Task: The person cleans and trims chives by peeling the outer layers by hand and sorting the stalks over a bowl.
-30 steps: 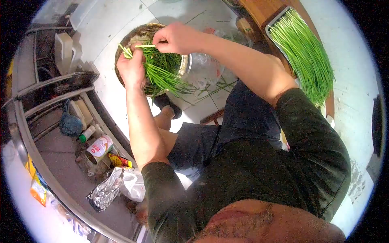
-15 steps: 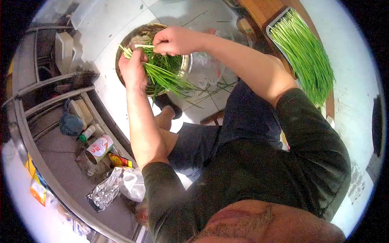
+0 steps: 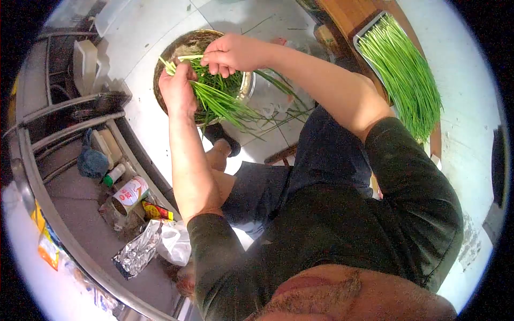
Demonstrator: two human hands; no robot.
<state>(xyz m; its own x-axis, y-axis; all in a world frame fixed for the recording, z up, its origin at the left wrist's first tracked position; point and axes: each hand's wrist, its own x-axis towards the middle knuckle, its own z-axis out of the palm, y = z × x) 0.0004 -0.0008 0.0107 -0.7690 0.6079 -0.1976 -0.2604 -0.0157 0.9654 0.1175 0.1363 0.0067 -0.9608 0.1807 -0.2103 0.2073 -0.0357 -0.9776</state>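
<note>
Over a round, brown-walled bin [image 3: 181,45] of loose greens [image 3: 229,83], the left hand [image 3: 179,92] is closed round a bunch of slender, pale-ended green stalks [image 3: 217,101]; just beside it, the right hand [image 3: 227,55] pinches a pale stalk end [image 3: 189,57]. On the brown wooden desk [image 3: 348,15], long green stalks [image 3: 407,80] fill a silver metal tray [image 3: 357,41].

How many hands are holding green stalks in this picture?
2: the left hand, around a bunch; the right hand, beside it, pinching near pale stalk ends. No other hand shows.

Thin greens [image 3: 220,100], 11 o'clock: bunch in left hand [image 3: 179,90], tips toward 4; some in right hand [image 3: 231,52], pale ends toward 9.
</note>
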